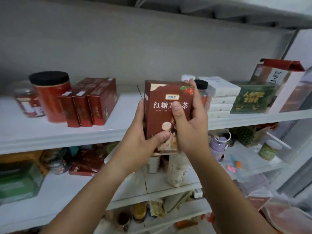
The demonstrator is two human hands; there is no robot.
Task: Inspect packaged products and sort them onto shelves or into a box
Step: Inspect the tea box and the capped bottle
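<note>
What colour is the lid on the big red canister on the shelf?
Black; the lid shows clearly in the head view.

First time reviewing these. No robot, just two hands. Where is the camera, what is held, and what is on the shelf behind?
No machine here: a person works bare-handed, and the one picture comes from a camera worn on their head, looking forward and down. The left hand and right hand both grip a brown box, upright, thumbs on its printed front. Behind it, a white shelf carries a red can with a black lid, three red boxes, a stack of white boxes and a green box. Lower shelves hold more goods, mostly blurred.
</note>
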